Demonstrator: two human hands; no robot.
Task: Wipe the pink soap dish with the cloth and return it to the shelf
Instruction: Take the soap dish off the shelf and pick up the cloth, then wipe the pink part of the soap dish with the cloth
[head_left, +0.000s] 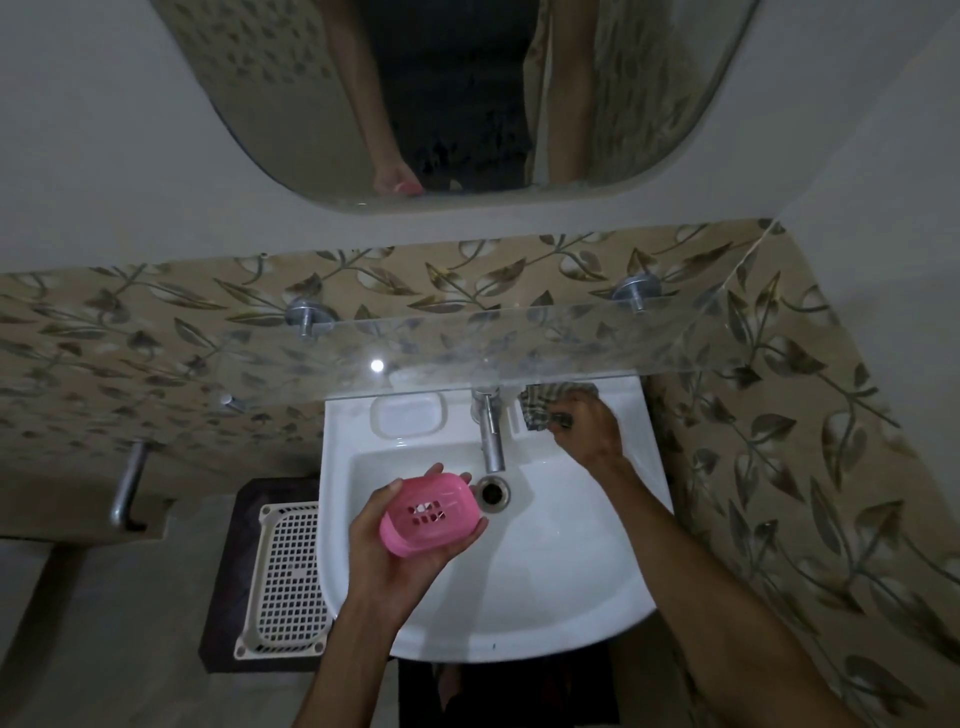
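Note:
My left hand (395, 545) holds the pink soap dish (430, 513) above the white sink (571, 587), fingers curled round its edges; the dish's slotted inside faces up. My right hand (587, 423) reaches to the sink's back right corner and grips a dark checked cloth (540, 408) lying there, partly under the glass shelf (467, 345). The shelf is clear glass on two metal pegs and hangs over the sink's rear rim.
A chrome tap (491, 434) stands at the sink's back, above the drain (492, 493). A moulded soap recess (408, 414) lies left of the tap. A white grid tray (285, 577) sits on a dark mat on the floor at left. A mirror (457, 93) hangs above.

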